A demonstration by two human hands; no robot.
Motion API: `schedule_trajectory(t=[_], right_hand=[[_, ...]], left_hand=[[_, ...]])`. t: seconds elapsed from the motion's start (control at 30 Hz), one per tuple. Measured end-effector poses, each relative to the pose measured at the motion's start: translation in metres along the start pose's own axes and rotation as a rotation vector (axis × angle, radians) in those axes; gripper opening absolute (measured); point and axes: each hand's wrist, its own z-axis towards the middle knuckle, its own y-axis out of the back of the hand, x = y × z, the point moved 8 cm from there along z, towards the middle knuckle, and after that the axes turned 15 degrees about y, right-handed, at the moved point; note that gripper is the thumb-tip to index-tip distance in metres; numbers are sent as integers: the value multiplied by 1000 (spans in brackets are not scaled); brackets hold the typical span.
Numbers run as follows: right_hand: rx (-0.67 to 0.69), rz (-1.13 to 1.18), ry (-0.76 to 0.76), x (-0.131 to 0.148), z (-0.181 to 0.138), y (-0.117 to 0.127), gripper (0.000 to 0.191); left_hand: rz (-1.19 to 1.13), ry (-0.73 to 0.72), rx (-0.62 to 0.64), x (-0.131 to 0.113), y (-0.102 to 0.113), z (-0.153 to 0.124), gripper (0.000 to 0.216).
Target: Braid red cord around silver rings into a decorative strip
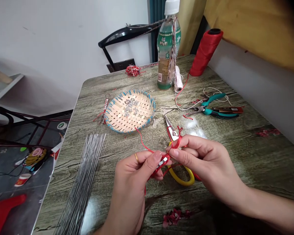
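My left hand point(137, 176), with a gold ring on one finger, pinches a knotted red cord bracelet point(164, 160) that has silver beads on it. Close beside it, my right hand point(208, 160) pinches the same red cord between thumb and forefinger. Loose red strands stick up above the fingertips, and one runs left toward the basket. Beneath the hands lie scissors point(183, 179) with yellow handles, blades pointing away, partly covered by the right hand. Just beyond is a shallow woven basket point(115, 119) with blue-stitched rim, holding small silver beads point(131, 106).
Thin metal wires point(84, 176) lie left. Teal-handled pliers point(208, 107) rest at right. Toward the back stand a bottle point(164, 55) with braided cord around its neck, a red thread spool point(205, 54) and a white thread roll point(178, 80). A thread tangle point(132, 70) lies near the far edge.
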Motion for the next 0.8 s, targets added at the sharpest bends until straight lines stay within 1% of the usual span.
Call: schedule_trajectory(t=[0.07, 0.13, 0.23, 0.3, 0.43, 0.5, 0.63, 0.8], right_hand=[[-10, -17, 18, 1, 0, 0, 21], [-7, -42, 51, 3, 1, 0, 20], [20, -55, 89, 6, 3, -1, 17], [30, -29, 98, 7, 4, -2, 15], [29, 43, 119, 10, 6, -5, 9], [36, 40, 129, 12, 6, -6, 8], [38, -34, 133, 12, 7, -6, 12], [57, -75, 119, 11, 5, -4, 16]], left_hand=[[1, -35, -2, -1, -1, 0, 22], [-13, -41, 41, -2, -5, -1, 20], [-34, 8, 123, 0, -11, -2, 19], [-63, 47, 144, 0, -10, -2, 19], [-115, 97, 140, -1, -8, -1, 4], [-126, 111, 145, -1, -7, -1, 2], [-132, 135, 163, 0, -7, -1, 6], [-135, 138, 134, 1, -4, 0, 7]])
